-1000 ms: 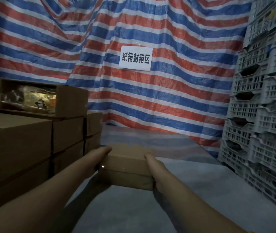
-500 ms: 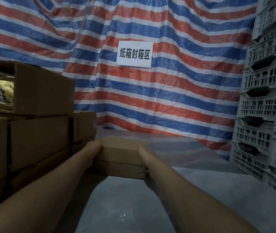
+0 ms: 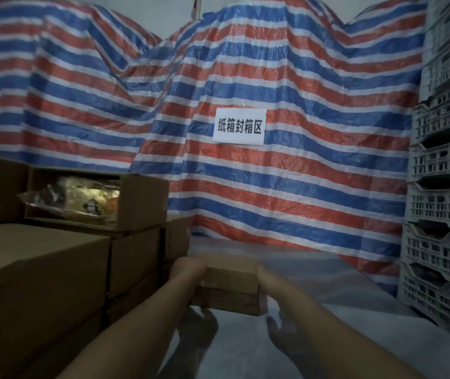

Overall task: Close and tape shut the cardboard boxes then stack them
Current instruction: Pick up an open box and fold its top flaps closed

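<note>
**Small box held between both hands, stacks close on my left**

I hold a small closed cardboard box (image 3: 230,285) between my two hands, out in front of me over the grey glossy surface (image 3: 355,337). My left hand (image 3: 187,269) is against the box's left end and my right hand (image 3: 266,280) against its right end. My fingers are out of sight behind or under the box, so I cannot tell how they lie; only the backs of the hands and the wrists show. The surface is shiny enough that dim reflections of my hands appear just below the box, and I cannot tell whether the box rests on the surface or is lifted off it.

Just to the left of the box stands a stack of brown cartons (image 3: 136,258), its nearest corner close beside my left hand. A bigger carton (image 3: 35,283) fills the lower left, cut off by the frame edge. On top of the stack sits an open box (image 3: 141,201) lying on its side, with something wrapped in shiny plastic (image 3: 73,198) inside; what it is I cannot make out.

Behind everything hangs a red, white and blue striped tarp (image 3: 300,77), with a white paper sign (image 3: 239,127) bearing black characters fixed to it. On my right rises a column of pale slotted plastic crates (image 3: 443,187), cut off by the right edge.

The light is dim and the view slightly blurred, so any tape on the box does not show clearly.
</note>
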